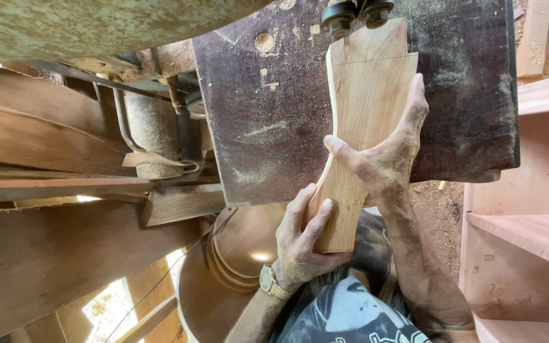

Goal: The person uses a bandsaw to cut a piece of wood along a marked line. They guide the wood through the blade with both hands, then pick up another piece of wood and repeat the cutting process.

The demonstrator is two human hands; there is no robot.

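A light wooden board [363, 108] with a curved, cut-in left edge lies flat on the dark, sawdust-covered saw table [268, 127]. Its far end sits under the black blade guide rollers [356, 13] at the top. My left hand [303, 238], with a gold watch on the wrist, grips the board's near end, fingers wrapped over the left edge. My right hand [389, 155] presses on the board's middle and right edge, thumb across the top face. Both hands are dusted with sawdust.
A pink-brown wooden shelf unit [528, 228] stands at the right. Heavy timber beams [52, 140] and the machine's metal frame and shaft [154, 133] fill the left. A round wooden wheel [223, 273] sits below the table. Dirt floor shows at the right.
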